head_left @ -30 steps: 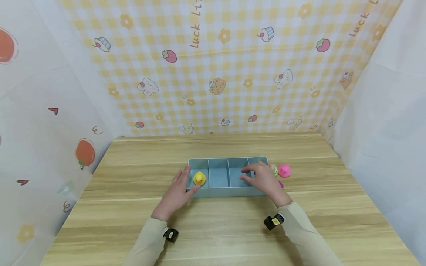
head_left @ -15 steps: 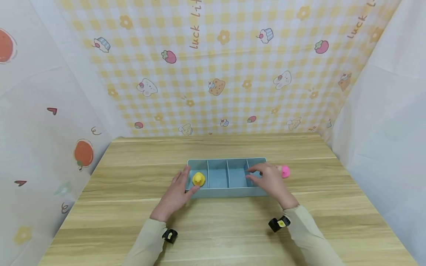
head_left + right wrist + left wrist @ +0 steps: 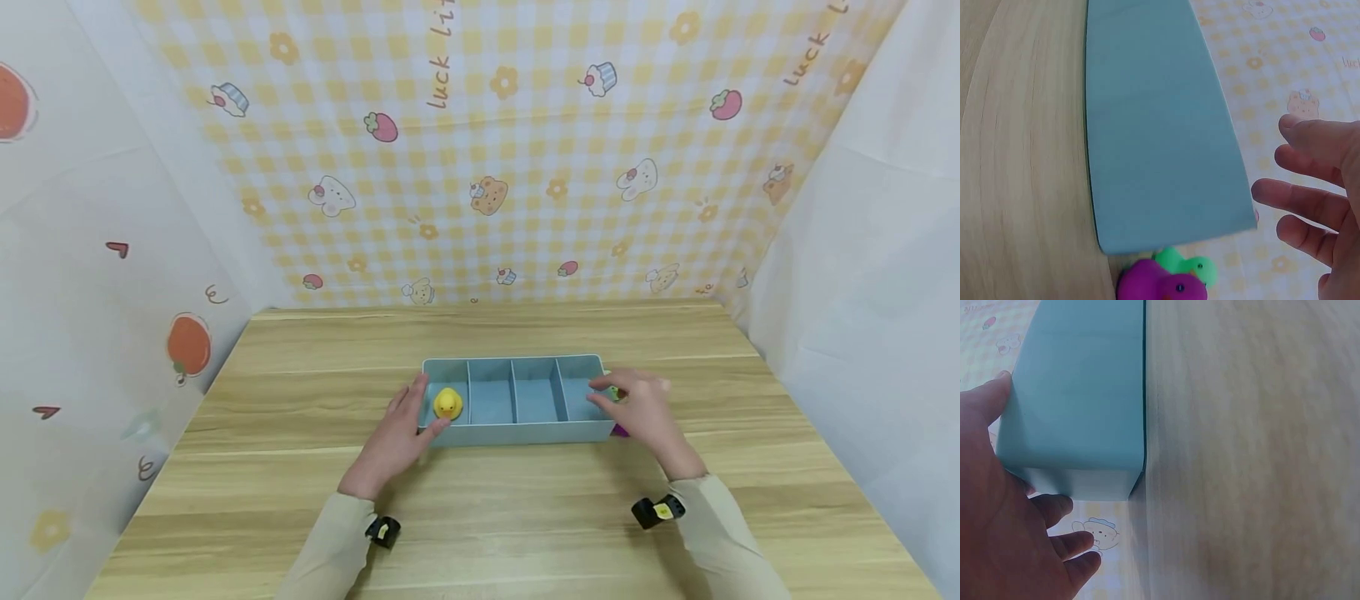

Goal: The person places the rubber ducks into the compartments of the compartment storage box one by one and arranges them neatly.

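The yellow rubber duck (image 3: 447, 404) sits in the leftmost compartment of the blue four-compartment box (image 3: 517, 434), just inside the left fingers. The left hand (image 3: 396, 433) lies against that end, fingers fairly straight along the outside and thumb at the near corner, apparently steadying it.

Past the far end, the right hand (image 3: 647, 410) hangs with thumb and forefinger curved and a modest gap between them, holding nothing that I can see. Beneath and beside those fingers, outside the box, are a green toy duck (image 3: 1200, 270) and a purple toy duck (image 3: 1154, 284), the purple one partly covering the green. All of it rests on a wooden table (image 3: 525, 500), well forward of both sleeves.

I'd take this for a reach toward the toys by the right end; picking one would call for lowering the fingers and pinching.

Against half a second ago, the right hand is farther right, uncovering the rightmost compartment; the pink toy is now out of sight, while a bit of purple shows.
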Demonstrator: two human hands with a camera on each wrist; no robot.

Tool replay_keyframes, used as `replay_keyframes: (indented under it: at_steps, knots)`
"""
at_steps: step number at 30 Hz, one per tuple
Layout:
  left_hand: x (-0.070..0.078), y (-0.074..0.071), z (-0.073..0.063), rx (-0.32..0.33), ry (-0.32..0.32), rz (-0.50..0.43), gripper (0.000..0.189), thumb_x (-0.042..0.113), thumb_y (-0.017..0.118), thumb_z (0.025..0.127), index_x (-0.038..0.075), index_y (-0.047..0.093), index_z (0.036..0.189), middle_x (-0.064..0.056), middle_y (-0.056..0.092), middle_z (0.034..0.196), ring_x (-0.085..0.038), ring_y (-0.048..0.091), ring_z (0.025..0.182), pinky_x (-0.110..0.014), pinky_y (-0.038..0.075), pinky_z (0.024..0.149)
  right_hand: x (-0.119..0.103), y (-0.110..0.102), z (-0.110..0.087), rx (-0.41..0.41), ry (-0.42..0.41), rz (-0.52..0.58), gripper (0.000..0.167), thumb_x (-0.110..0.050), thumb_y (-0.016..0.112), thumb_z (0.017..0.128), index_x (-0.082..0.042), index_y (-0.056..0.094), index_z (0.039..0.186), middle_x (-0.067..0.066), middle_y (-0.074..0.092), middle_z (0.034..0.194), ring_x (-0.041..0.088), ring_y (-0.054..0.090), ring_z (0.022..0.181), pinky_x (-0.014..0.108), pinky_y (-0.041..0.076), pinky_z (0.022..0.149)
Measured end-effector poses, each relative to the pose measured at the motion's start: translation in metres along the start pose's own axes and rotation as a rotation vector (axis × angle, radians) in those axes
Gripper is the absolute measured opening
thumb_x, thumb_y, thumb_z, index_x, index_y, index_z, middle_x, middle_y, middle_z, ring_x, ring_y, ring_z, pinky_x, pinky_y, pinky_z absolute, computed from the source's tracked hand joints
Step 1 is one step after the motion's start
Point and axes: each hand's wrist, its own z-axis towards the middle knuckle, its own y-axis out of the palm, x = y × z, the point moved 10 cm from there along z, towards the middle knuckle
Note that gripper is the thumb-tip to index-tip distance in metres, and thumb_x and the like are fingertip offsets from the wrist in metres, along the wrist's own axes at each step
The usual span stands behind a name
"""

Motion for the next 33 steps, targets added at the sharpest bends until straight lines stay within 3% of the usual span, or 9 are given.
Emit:
replay_keyframes:
  at_steps: [7,13,21,27,31,33]
  knots:
    - [-0.001,0.004,-0.002,-0.008,0.001,-0.001,0.084,0.046,0.055,0.094,0.013,0.007,0.155,-0.006,0.011,0.161,-0.039,0.013,0.146,-0.061,0.031,0.107,0.033,-0.001,-0.019,-0.077,0.183,0.043,0.014,-0.011,0.079,0.077,-0.006,0.075,0.090,0.010,0.071,0.093,0.021,0.059,0.076,0.028,0.049,0.064]
    - [-0.002,0.003,-0.001,-0.004,-0.005,0.005,0.084,0.047,0.054,0.095,0.014,0.007,0.155,-0.005,0.011,0.161,-0.038,0.013,0.146,-0.061,0.032,0.107,0.050,-0.003,-0.029,-0.070,0.244,0.009,0.016,-0.014,0.079,0.077,-0.006,0.075,0.090,0.007,0.072,0.085,0.017,0.056,0.073,0.029,0.038,0.069]
    - [-0.003,0.002,-0.002,-0.012,-0.011,0.000,0.083,0.046,0.053,0.095,0.013,0.006,0.155,-0.006,0.012,0.161,-0.037,0.013,0.146,-0.060,0.030,0.108,0.070,0.006,-0.042,-0.150,0.315,-0.002,0.022,-0.021,0.078,0.078,-0.010,0.074,0.097,0.007,0.072,0.091,0.017,0.056,0.073,0.036,0.025,0.074]
    - [-0.002,0.002,0.000,-0.013,-0.002,0.002,0.084,0.047,0.053,0.095,0.012,0.005,0.155,-0.006,0.011,0.161,-0.037,0.013,0.146,-0.060,0.030,0.109,0.084,0.018,-0.054,-0.240,0.342,0.033,0.043,-0.022,0.080,0.076,-0.009,0.069,0.114,0.015,0.068,0.113,0.024,0.065,0.086,0.040,0.038,0.079]
    - [-0.002,0.001,0.001,-0.008,0.001,-0.007,0.084,0.046,0.053,0.095,0.012,0.005,0.155,-0.005,0.011,0.161,-0.037,0.012,0.146,-0.060,0.029,0.109,0.088,0.025,-0.057,-0.282,0.340,0.077,0.054,-0.021,0.081,0.075,-0.007,0.063,0.124,0.016,0.066,0.116,0.026,0.064,0.092,0.041,0.050,0.079]
    - [-0.001,0.001,0.001,-0.008,0.003,-0.012,0.084,0.046,0.053,0.095,0.013,0.005,0.155,-0.005,0.010,0.162,-0.037,0.011,0.146,-0.060,0.029,0.109,0.089,0.026,-0.058,-0.294,0.340,0.081,0.056,-0.020,0.082,0.074,-0.008,0.062,0.125,0.017,0.065,0.119,0.028,0.063,0.096,0.045,0.050,0.081]
